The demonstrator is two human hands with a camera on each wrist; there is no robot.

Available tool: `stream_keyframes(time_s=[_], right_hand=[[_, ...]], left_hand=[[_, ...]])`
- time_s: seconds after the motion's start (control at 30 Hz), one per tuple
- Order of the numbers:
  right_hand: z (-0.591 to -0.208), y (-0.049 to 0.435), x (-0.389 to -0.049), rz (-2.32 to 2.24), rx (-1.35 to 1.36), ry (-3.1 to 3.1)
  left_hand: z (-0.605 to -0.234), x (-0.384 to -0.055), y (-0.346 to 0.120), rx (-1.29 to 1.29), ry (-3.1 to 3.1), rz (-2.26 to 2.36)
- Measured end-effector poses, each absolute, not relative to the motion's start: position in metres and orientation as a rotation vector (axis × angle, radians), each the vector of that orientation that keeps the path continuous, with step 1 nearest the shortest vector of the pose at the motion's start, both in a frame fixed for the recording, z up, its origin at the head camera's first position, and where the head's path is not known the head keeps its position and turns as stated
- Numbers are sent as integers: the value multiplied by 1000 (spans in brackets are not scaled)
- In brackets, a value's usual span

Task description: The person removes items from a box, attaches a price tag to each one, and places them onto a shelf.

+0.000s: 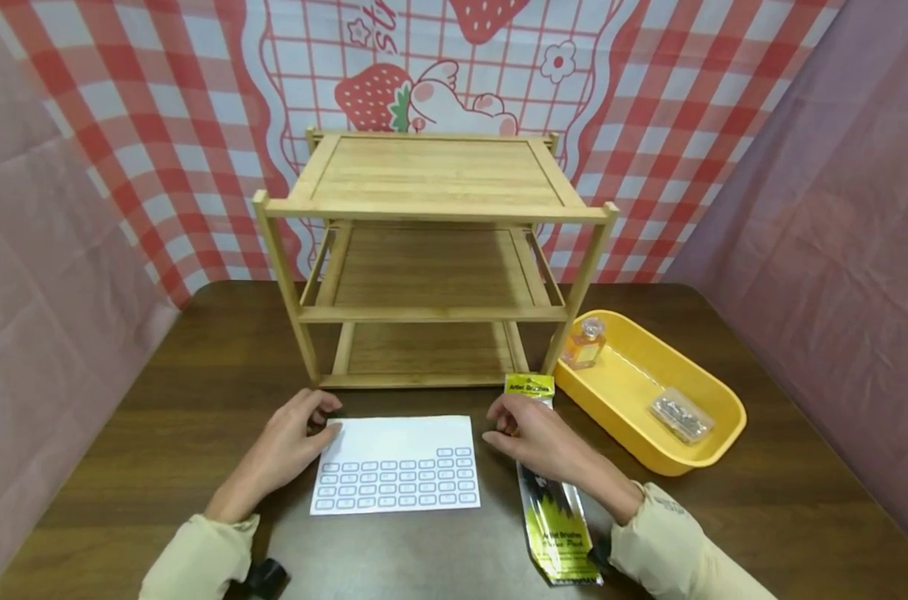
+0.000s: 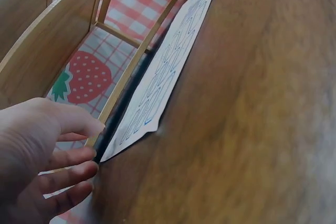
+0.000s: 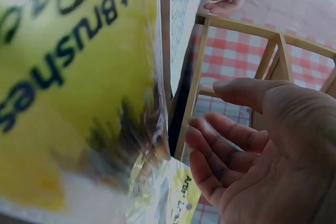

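White paper sheet printed with rows of small blue-outlined boxes (image 1: 394, 437): lying on the table between both hands, just in front of the rack; long axis running left to right, roughly in line with the rack's front edge; upper part mostly plain, boxes filling the lower part
Left hand (image 1: 292, 437): nearer of the two, at the sheet's far left corner, with the sheet lying to its right; thumb well parted from loosely bent fingers, nothing gripped; thumb tip over or just beside the corner, contact impossible to tell
Right hand (image 1: 536, 433): a little clear of the sheet's right edge, with the sheet lying to its left; fingers half curled, thumb held apart, palm without anything in it; placed over the middle of the brush pack, touch not certain
Long yellow-and-clear plastic brush pack (image 1: 562, 542): right of the sheet, lying lengthwise away from the person, slightly slanted, far end by the rack's front right leg
Pale wooden three-tier rack (image 1: 439, 171): upright behind the sheet
Yellow plastic basin (image 1: 626, 379): right of the rack, holding a pinkish glass bottle with a clear stopper (image 1: 584, 346) and a clear box of small silvery pieces (image 1: 681, 415)
Dark brown wood-grain table (image 1: 162, 450): beneath everything
Red-and-white checked cloth with strawberries (image 1: 649, 125): hanging behind the rack
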State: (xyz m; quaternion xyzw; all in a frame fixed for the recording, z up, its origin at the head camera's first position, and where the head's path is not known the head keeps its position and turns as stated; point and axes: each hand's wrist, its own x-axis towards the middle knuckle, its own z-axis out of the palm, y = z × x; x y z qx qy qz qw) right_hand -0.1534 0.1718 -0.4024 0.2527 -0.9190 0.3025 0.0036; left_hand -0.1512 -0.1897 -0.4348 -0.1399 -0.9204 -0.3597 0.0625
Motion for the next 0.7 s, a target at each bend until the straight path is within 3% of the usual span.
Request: stream_keyframes(time_s=[0.7], right_hand=[[-412,134,-174,740,879,-3020]], left_hand=[[-440,-149,-192,-330,-2882,-1021]])
